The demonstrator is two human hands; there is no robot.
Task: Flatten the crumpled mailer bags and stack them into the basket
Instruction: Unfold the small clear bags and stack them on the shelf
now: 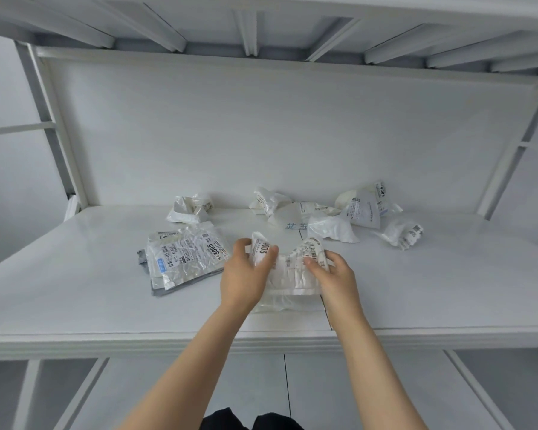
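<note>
A crumpled white mailer bag [289,274] with a printed label lies on the white table between my hands. My left hand [246,274] grips its left edge, thumb over the label. My right hand [333,277] grips its right edge. The bag sags in the middle between them. To the left lies a stack of flattened mailer bags [184,256], label side up, on a grey bag. Several crumpled bags lie further back: one at the left [190,209], a cluster in the middle [323,215] and one at the right [401,234]. No basket is in view.
The white table [75,290] is backed by a white wall panel [277,135], with frame posts at both sides and a slatted shelf overhead. The table's front edge runs below my wrists. Blue writing marks the tabletop near the middle cluster.
</note>
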